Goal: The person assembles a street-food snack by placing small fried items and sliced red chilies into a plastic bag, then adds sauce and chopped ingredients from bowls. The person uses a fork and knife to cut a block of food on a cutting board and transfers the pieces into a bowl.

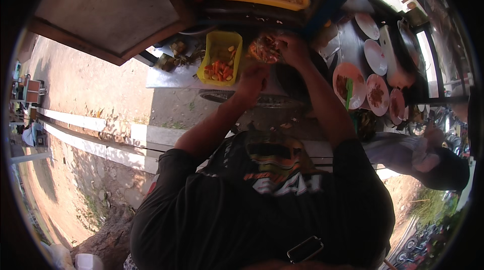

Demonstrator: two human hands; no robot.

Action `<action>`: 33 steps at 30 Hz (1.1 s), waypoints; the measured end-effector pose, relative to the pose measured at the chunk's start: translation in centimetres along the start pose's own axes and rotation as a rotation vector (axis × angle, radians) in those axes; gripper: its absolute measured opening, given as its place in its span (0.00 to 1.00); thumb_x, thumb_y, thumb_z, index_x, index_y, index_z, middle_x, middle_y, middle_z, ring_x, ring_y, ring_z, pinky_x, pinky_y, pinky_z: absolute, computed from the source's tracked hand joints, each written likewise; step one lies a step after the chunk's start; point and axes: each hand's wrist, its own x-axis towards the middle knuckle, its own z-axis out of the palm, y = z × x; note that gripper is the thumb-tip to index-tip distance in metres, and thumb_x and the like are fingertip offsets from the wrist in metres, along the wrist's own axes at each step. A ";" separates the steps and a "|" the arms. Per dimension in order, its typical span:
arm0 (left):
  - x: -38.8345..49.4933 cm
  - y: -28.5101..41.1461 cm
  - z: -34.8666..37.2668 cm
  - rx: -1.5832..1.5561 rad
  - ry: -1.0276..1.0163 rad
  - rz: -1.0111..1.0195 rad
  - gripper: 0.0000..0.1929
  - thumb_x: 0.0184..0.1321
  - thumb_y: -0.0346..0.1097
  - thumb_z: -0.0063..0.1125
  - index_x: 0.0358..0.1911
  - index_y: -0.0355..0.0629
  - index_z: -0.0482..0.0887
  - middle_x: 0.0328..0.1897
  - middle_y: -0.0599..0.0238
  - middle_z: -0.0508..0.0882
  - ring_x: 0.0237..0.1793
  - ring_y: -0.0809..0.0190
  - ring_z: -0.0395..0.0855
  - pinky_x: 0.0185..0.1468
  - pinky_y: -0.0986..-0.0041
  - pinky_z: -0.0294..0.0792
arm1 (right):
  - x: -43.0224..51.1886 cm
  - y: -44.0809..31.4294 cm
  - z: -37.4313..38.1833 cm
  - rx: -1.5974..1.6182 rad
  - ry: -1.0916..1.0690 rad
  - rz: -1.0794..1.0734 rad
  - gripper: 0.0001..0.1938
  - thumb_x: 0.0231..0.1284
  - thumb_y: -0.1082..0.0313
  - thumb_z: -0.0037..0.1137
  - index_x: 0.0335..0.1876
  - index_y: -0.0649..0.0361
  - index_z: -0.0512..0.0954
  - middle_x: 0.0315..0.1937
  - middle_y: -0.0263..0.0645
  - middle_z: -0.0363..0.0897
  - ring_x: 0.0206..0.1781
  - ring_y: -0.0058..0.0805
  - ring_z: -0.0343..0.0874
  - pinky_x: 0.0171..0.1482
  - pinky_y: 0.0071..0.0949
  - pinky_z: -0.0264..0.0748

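My right hand [293,49] is at the edge of a heap of reddish pieces [266,49], perhaps in a clear plastic bag. Its fingertips touch the heap, but their hold is hidden. Just below and to the left, my left hand [254,79] is curled with the fingers bent. Shadow and blur hide whether anything is in it. Left of both hands, a yellow plastic basket [239,56] stands on the metal counter. In the basket lie red and orange chillies [218,69] and pale pieces like garlic cloves.
An orange-rimmed tray [261,1] of pale shreds sits above my hands. Woven leaf parcels [166,62] lie left of the basket. Several plates [357,92], some with brown sauce, are at right, with a green utensil [348,90] on one. A person [416,156] is at far right.
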 end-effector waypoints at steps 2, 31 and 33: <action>0.4 0.6 0.6 0.247 -0.004 0.171 0.11 0.66 0.36 0.52 0.47 0.41 0.82 0.29 0.71 0.79 0.27 0.74 0.74 0.32 0.79 0.68 | -1.6 -0.8 -1.3 0.299 0.025 0.159 0.08 0.63 0.65 0.56 0.41 0.59 0.81 0.34 0.40 0.82 0.37 0.35 0.82 0.40 0.32 0.77; 1.6 3.2 -3.6 0.735 -0.181 0.172 0.10 0.62 0.32 0.51 0.41 0.40 0.85 0.34 0.57 0.86 0.38 0.66 0.84 0.48 0.71 0.74 | -6.9 -1.6 -0.6 0.607 0.058 0.579 0.03 0.62 0.68 0.55 0.35 0.57 0.77 0.30 0.40 0.81 0.32 0.32 0.81 0.34 0.32 0.79; 1.9 4.6 -5.9 0.969 0.069 0.291 0.11 0.62 0.33 0.52 0.45 0.43 0.84 0.32 0.56 0.86 0.35 0.64 0.85 0.43 0.70 0.76 | -6.5 0.4 -1.4 1.237 0.072 0.713 0.06 0.63 0.64 0.57 0.35 0.56 0.77 0.30 0.39 0.81 0.31 0.30 0.81 0.31 0.28 0.78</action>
